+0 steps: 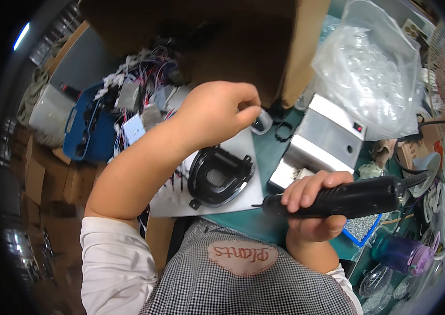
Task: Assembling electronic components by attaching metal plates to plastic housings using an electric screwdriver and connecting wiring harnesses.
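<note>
My right hand point(314, 199) is wrapped round a black electric screwdriver point(359, 198), its thin bit pointing left. Just left of the bit, a black oval plastic housing point(219, 177) with a central opening lies on a white board point(251, 157). My left hand point(222, 111) is above the far side of the board, with thumb and fingers curled together. A clear rounded plastic piece point(264, 122) shows right by its fingertips, with something dark behind or inside it. What these fingers pinch is too small or hidden to tell.
A silver metal box point(327, 136) with a red switch stands right of the board. Behind it sits a bag of clear plastic parts point(369, 79). Wired parts point(143, 100) and a blue basket point(88, 126) are at left. A blue tray of screws point(361, 228) and purple bottle point(404, 254) are at right.
</note>
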`<state>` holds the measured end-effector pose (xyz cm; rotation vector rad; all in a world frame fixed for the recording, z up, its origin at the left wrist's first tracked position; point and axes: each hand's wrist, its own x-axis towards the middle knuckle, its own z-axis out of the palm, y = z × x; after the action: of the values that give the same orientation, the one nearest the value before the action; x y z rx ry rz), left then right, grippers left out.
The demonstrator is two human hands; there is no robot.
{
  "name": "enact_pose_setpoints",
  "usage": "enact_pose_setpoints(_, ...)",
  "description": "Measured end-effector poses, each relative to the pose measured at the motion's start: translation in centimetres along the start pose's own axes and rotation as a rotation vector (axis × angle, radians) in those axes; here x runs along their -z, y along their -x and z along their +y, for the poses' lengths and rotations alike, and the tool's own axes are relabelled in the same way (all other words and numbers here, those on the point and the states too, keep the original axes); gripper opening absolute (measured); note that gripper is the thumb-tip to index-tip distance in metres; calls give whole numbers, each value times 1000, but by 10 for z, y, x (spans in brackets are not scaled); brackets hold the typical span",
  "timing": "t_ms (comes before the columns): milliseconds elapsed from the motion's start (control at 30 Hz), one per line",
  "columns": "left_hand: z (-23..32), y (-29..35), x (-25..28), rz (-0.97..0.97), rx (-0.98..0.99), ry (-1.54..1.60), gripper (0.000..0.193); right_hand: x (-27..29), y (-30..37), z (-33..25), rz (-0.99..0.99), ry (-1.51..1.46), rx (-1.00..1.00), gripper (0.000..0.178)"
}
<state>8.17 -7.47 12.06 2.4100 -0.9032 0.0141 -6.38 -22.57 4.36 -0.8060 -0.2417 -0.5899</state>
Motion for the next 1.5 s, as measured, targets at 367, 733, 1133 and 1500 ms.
enact_pose_setpoints(367,-45,123,-30,89,75,-248,13,6,0,15,-117,-60,-10,70)
enact_pose_setpoints(733,-56,131,-54,209,-75,-289,15,10,-1,22,-120,-22,5,71)
enact_pose_setpoints(1133,-74,148,-34,-177,-215,-127,43,10,-3,24,-97,-7,-11,73)
enact_pose_setpoints(1500,-31,161,-62,95,-29,-361,39,12,-3,26,-97,-11,-29,72)
